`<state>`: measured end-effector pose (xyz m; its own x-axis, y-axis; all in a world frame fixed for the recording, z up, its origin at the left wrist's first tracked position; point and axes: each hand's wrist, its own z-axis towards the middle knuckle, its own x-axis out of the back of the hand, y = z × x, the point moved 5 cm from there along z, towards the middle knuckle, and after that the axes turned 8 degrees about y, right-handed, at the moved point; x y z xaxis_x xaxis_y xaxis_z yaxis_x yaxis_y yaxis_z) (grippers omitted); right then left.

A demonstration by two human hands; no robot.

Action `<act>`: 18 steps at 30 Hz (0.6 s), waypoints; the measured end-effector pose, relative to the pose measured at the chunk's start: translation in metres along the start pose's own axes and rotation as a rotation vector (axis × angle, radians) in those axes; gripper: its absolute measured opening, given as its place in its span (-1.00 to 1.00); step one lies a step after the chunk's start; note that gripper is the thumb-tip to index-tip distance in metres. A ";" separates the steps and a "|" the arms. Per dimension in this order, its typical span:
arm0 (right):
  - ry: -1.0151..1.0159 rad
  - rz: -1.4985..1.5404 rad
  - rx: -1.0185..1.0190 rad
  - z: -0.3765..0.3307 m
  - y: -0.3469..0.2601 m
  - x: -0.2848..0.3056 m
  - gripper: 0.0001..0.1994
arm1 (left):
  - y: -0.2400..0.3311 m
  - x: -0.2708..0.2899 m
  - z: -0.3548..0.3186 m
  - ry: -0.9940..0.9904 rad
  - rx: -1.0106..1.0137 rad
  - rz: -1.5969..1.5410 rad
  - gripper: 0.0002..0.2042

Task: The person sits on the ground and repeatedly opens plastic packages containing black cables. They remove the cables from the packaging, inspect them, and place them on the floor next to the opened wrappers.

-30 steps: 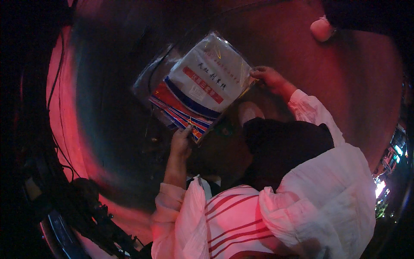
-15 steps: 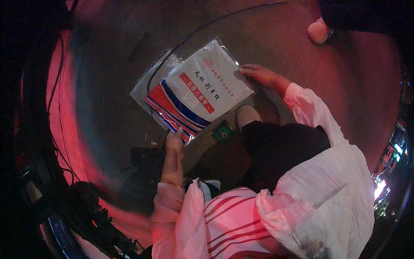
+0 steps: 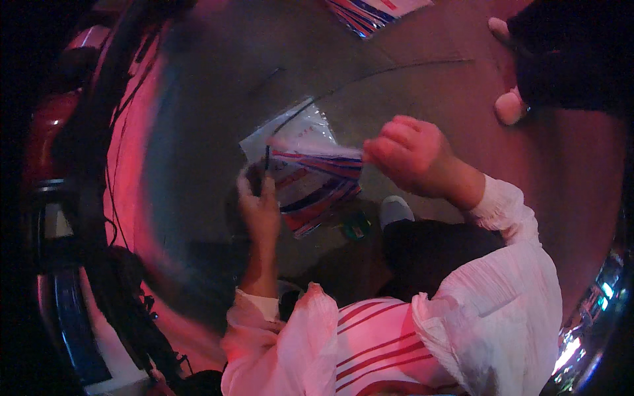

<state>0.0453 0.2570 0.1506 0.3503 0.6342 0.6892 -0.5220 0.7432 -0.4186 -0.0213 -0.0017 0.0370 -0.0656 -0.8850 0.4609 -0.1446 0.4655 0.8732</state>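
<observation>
Stack of flat plastic-wrapped packets (image 3: 316,181), white with red and blue stripes, held up in front of the body, tilted so the upper edge faces the camera, above the grey floor (image 3: 198,132). Left hand (image 3: 259,208) closed around the stack's lower left corner, fingers curled over the front, thumb side hidden. Right hand (image 3: 409,155) at the stack's upper right corner, fingers bunched and pinched shut; blurred, so cannot tell whether gripping the top packet alone or the whole stack. Clear shiny wrapping showing behind the stack at its top. White loose sleeves on both arms, red-striped white garment (image 3: 370,336) below. Small green object (image 3: 355,226) on the floor just under the stack, beside a light shoe tip (image 3: 395,210). More striped packets (image 3: 373,10) well apart at the top edge. Another person's dark-clad leg and pale shoe (image 3: 510,105) at upper right. Dark cables (image 3: 132,310) at left.
</observation>
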 end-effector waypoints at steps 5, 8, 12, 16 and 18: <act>-0.077 0.057 0.100 0.031 -0.009 0.016 -0.84 | 0.139 -0.004 0.011 -0.429 -0.230 -0.412 -0.71; -0.027 0.053 0.030 0.044 -0.005 0.021 -0.84 | 0.148 -0.003 0.026 -0.532 -0.160 -0.431 -0.86; 0.065 0.078 -0.104 0.048 -0.005 0.023 -0.86 | 0.150 -0.002 0.025 -0.414 -0.315 -0.416 -0.93; 0.045 0.167 -0.223 0.044 -0.001 0.014 -0.87 | 0.146 0.000 0.015 -0.367 -0.047 -0.296 -0.95; 0.071 0.178 -0.279 0.042 -0.002 0.012 -0.88 | 0.145 0.001 0.015 -0.359 -0.086 -0.314 -0.95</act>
<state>0.0177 0.2544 0.1843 0.3306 0.7655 0.5520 -0.3507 0.6426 -0.6812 -0.0573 0.0652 0.1616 -0.3708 -0.9230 0.1023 -0.1309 0.1610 0.9782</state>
